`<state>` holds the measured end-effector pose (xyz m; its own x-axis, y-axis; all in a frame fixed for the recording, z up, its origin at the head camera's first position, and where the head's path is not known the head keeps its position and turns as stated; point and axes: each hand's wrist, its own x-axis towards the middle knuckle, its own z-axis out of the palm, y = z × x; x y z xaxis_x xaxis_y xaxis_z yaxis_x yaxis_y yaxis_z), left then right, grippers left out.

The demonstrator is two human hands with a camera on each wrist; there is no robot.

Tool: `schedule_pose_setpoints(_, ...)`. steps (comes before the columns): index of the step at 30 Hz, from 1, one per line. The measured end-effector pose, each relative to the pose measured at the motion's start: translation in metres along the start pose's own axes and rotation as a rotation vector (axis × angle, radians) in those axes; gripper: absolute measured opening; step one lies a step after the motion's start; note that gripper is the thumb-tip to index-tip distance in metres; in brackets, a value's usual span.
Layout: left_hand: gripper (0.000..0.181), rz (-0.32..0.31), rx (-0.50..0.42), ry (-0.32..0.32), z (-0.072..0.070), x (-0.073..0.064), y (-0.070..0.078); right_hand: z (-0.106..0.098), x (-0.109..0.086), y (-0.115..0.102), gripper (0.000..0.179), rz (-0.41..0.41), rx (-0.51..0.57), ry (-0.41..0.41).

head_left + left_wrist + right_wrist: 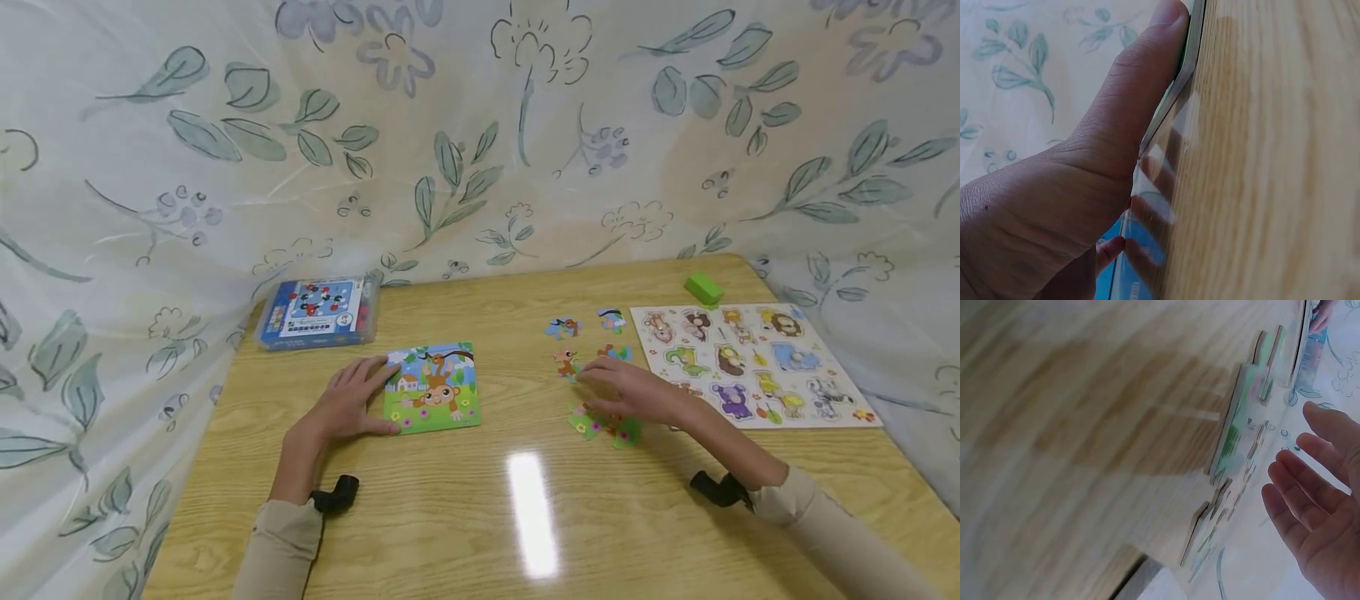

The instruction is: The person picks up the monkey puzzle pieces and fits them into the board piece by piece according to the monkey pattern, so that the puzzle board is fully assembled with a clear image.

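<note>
A square picture puzzle (438, 387) of a hanging monkey lies flat at centre-left. My left hand (341, 404) rests at its left side, fingertips on the upper left corner and thumb along the lower edge. In the left wrist view the thumb (1141, 69) lies against the puzzle's thin edge (1192, 53). My right hand (637, 392), fingers loosely bent and apart, hovers over loose jigsaw pieces (566, 364) and partly hides them. Nothing is between its fingers (1300, 494) in the right wrist view, where several pieces (1230, 444) lie on the table.
A white animal puzzle board (813, 422) lies right of the loose pieces. Behind it sits a green block (704, 288). A blue-edged clear box (318, 340) stands at the back left. Patterned cloth (465, 100) hangs behind the wooden table (420, 517).
</note>
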<state>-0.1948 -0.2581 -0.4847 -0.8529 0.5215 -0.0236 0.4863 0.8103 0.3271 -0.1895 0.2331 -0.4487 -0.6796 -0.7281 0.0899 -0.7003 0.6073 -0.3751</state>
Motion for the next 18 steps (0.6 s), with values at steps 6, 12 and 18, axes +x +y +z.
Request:
schedule_pose_setpoints(6, 0.103, -0.008, -0.004, -0.007, -0.001, 0.001, 0.000, -0.001, -0.006, -0.004, 0.045, 0.053, -0.014, -0.051)
schedule_pose_setpoints(12, 0.102, -0.005, -0.007, -0.004, -0.001, 0.001, 0.000, -0.001, -0.011, -0.006, 0.049, 0.081, -0.010, -0.060)
schedule_pose_setpoints(18, 0.102, -0.008, -0.009, -0.012, 0.000, 0.001, 0.000, 0.002, -0.013, -0.004, 0.047, 0.060, 0.003, -0.078)
